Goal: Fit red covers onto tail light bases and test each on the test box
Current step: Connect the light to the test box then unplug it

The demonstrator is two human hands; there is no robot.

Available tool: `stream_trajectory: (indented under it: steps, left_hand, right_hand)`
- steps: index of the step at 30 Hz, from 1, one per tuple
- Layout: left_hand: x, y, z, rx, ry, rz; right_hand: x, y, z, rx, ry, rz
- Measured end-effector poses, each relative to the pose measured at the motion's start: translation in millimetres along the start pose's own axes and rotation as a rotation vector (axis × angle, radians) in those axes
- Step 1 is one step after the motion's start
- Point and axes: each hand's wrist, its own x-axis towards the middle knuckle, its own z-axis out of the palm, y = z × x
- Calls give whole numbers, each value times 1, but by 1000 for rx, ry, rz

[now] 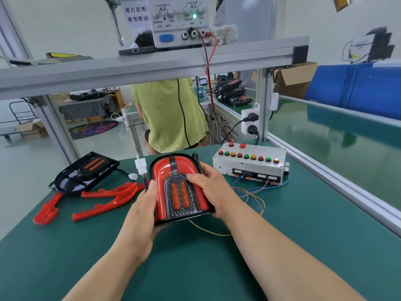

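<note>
Presently, the left hand (143,211) and the right hand (213,189) both clamp one tail light (180,192), holding it above the green bench mat (195,268) with its face toward the camera. The left hand's fingers curl under the unit's left edge, thumb laid along the red cover (161,177). The right hand grips the right edge, thumb pressed on the top of the grey patterned centre panel. Two orange strips show in that panel.

A white connector (140,165) stands just beyond the unit's top left corner. The test box (249,164) rests on the mat to the right — near the held unit but apart from it — with coloured wires (249,192) trailing from its front. To the left lie a bare black base (86,172) and loose red covers (108,198); the base's near end lies against one of them. A power supply (178,20) sits on the shelf above, one green lamp lit.
</note>
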Motion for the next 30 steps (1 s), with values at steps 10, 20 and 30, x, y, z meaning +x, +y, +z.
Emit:
stream_trajectory:
  steps: [10,20,30]
  left_hand:
    - [-2,3,3,-42,173,64]
    - [-7,11,1,-88,149,124]
    - [-28,33,18,23,92,235]
  right_hand:
    - [-4,-11,13,-102,-90,-61]
    - [-20,-34,32,-430,55,-93]
    - [-63,-45,18,-281,235,-295]
